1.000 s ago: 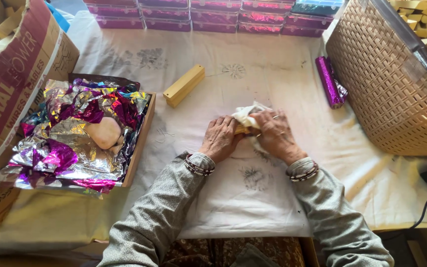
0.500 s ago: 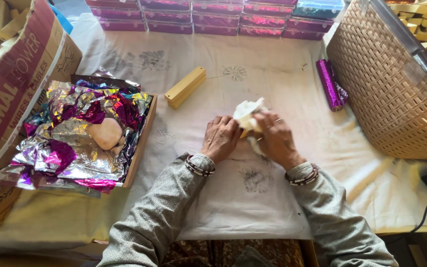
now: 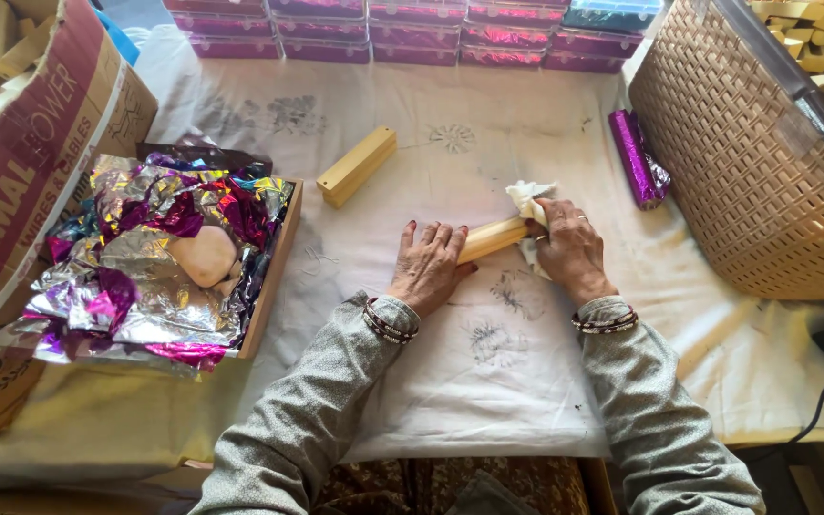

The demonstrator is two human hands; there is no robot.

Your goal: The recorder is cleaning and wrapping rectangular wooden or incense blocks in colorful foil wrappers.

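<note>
1. Wooden block (image 3: 490, 238), a pale yellowish bar, lies just below the centre of the frame on the white cloth (image 3: 488, 401), slanting up toward the right.
2. Left hand (image 3: 428, 265) lies flat over the bar's near end with its fingers together, pinning it to the cloth. I'd say that pressure should stay firm so the bar can't roll.
3. Right hand (image 3: 569, 250) is closed around a crumpled white rag (image 3: 529, 205), pressed against the bar's far end. Wiping along the length, turning the bar for each face, looks the sound way to clean it.
4. Surface of the bar appears smooth and plain, with squared edges; the covered ends can't be judged.
5. Farther up and to the left sits a second block (image 3: 356, 166); a purple foil roll (image 3: 633, 157) lies at upper right, just beside the woven basket (image 3: 746, 172).
6. Foil sheets (image 3: 154, 257) fill a tray at the left.
</note>
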